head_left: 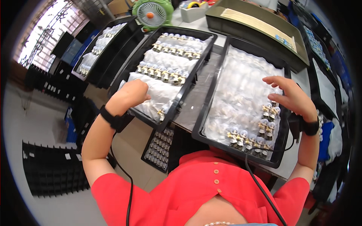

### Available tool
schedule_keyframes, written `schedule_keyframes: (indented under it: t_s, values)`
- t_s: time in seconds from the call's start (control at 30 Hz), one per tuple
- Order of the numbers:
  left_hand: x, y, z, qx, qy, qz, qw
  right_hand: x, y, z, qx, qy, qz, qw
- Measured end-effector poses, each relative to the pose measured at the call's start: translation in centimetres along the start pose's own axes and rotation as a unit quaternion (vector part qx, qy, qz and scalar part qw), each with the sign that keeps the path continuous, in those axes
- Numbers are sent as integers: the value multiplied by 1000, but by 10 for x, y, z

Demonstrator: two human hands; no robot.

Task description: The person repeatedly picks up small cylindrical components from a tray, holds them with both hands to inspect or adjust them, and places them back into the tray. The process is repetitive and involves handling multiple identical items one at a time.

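My left hand is over the near left part of a black tray, with its fingers curled in. What it holds, if anything, is hidden. White film lies under and beside it, and one small figurine sits in the near corner. Rows of figurines with pale hair and dark bases stand farther up this tray between strips of film. My right hand, thumb and fingers apart, hovers over the right side of a second black tray. Just below it stand more figurines along the right and near edges, on white film.
Behind are a green fan, a tape dispenser and a long olive bin. Another figurine tray stands at the far left. A lower tray sits below table level. Black cables hang along both my arms.
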State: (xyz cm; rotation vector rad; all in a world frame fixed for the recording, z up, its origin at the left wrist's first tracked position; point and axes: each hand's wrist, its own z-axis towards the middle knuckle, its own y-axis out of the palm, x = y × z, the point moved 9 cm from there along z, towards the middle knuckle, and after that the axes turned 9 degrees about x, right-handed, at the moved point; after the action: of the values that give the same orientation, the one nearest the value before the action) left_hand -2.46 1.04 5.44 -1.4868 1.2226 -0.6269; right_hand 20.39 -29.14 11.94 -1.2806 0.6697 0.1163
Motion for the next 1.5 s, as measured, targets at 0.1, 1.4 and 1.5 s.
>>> schedule_keyframes:
  t_s: [0.1,1.4,1.5]
  values:
    - [66,-62,-12,158,155,-219,950,25,12,1,-55,72,-21,996]
    - [164,-55,79,119,168,-834,513,-30,47,67,232,-169,236,929]
    - [167,-54,79,109,164,-834,516,-27,51,64,241,-181,226,926]
